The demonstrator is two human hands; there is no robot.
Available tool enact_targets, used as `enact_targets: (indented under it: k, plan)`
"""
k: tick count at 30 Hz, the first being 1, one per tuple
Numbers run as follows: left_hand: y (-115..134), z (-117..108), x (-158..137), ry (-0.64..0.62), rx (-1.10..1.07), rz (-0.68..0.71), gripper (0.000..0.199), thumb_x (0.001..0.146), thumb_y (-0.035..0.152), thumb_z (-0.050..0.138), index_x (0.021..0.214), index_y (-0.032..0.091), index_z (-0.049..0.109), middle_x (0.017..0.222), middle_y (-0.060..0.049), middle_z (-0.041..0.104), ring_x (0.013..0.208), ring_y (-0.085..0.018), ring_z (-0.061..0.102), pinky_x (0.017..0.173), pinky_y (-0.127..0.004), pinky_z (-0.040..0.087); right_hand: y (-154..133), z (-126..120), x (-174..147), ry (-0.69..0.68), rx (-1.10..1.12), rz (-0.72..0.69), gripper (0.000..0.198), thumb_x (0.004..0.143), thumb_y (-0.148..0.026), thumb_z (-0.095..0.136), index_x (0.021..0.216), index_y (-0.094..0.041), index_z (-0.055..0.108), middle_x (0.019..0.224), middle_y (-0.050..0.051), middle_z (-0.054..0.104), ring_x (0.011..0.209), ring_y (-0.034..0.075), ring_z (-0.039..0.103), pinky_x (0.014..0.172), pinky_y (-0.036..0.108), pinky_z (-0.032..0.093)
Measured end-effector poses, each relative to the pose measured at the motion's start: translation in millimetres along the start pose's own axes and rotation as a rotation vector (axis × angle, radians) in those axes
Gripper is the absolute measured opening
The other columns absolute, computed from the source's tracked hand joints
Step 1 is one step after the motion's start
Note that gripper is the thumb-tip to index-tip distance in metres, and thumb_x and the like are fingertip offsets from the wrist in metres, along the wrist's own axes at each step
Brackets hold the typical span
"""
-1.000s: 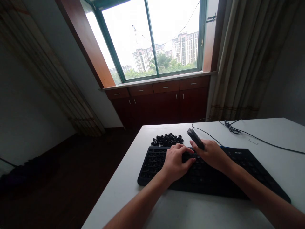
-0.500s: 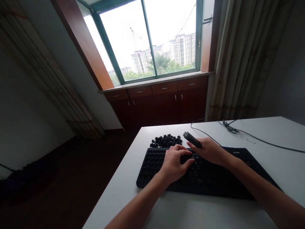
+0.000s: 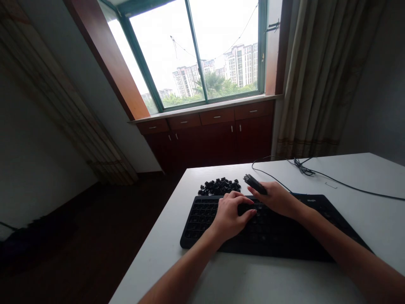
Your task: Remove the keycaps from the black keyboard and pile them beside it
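Observation:
A black keyboard (image 3: 253, 245) lies on the white table. Its left part (image 3: 198, 219) shows a grid of open sockets without keycaps. My left hand (image 3: 232, 213) rests on it, thumb and index finger curved with a small gap between their tips; I make out nothing in that gap. In my right hand (image 3: 278, 198) is a slim black tool (image 3: 255, 184), its notched end pointing up and to the left above the keyboard's back edge. Its exact kind is unclear. Just behind the keyboard sits a pile of small black keycaps (image 3: 219, 186).
A thin black cable (image 3: 344, 186) with a tied bundle (image 3: 303, 167) crosses the table's back right. A small bent wire (image 3: 331, 185) lies in front of it. Beyond the table (image 3: 164, 240) stand dark red cabinets (image 3: 205, 141) under a window.
The view has shifted very slightly. Both hands keep nearly the same places on and over the keyboard, and the tool stays in my right hand.

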State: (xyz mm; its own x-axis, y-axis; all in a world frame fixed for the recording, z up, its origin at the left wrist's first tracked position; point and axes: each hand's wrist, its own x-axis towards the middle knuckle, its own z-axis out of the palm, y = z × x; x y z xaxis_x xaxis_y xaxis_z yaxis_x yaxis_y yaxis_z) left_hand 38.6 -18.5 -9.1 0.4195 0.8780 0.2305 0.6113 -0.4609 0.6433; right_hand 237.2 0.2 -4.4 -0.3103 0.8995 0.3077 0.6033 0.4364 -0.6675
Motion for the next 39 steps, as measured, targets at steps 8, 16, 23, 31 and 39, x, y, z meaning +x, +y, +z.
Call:
enact_targets:
  k: [8, 16, 23, 31, 39]
  plan:
    - [-2, 0, 0, -0.014, -0.003, -0.01, 0.023, 0.083, 0.04, 0.075, 0.105, 0.033, 0.076, 0.115, -0.004, 0.068, 0.114, -0.028, 0.059, 0.106, -0.048, 0.04, 1, 7, 3, 0.077, 0.018, 0.138, 0.045, 0.096, -0.052, 0.045, 0.064, -0.02, 0.051, 0.06, 0.0, 0.055, 0.056, 0.016, 0.046, 0.054, 0.029, 0.034]
    - [0, 1, 2, -0.026, 0.0, -0.049, 0.023, 0.082, 0.038, 0.076, 0.105, 0.035, 0.076, 0.116, -0.002, 0.068, 0.116, -0.028, 0.057, 0.107, -0.049, 0.038, -4, 11, 3, 0.113, -0.056, 0.211, 0.044, 0.095, -0.049, 0.046, 0.061, -0.021, 0.048, 0.058, 0.002, 0.058, 0.055, 0.017, 0.05, 0.054, 0.029, 0.036]
    - [-3, 1, 2, -0.037, -0.011, -0.029, 0.026, 0.082, 0.041, 0.076, 0.107, 0.035, 0.076, 0.116, -0.002, 0.068, 0.115, -0.028, 0.058, 0.107, -0.048, 0.037, -15, 15, -6, 0.141, 0.208, 0.512, 0.041, 0.093, -0.051, 0.048, 0.066, -0.021, 0.055, 0.052, 0.003, 0.061, 0.041, 0.017, 0.058, 0.038, 0.027, 0.044]
    - [-5, -1, 3, -0.064, -0.009, -0.015, 0.024, 0.083, 0.039, 0.074, 0.106, 0.034, 0.076, 0.12, -0.001, 0.067, 0.116, -0.028, 0.057, 0.107, -0.049, 0.037, -17, 12, -7, -0.099, 0.443, 0.485, 0.052, 0.092, -0.058, 0.052, 0.061, -0.016, 0.06, 0.048, 0.002, 0.06, 0.038, 0.012, 0.056, 0.033, 0.019, 0.042]
    - [-2, 0, 1, -0.059, 0.054, 0.024, 0.032, 0.079, 0.032, 0.071, 0.111, 0.032, 0.072, 0.122, -0.003, 0.065, 0.117, -0.029, 0.056, 0.109, -0.051, 0.037, -21, 21, -5, 0.03, 0.484, 0.513, 0.048, 0.093, -0.046, 0.051, 0.054, -0.019, 0.054, 0.044, 0.0, 0.056, 0.033, 0.011, 0.052, 0.031, 0.019, 0.038]
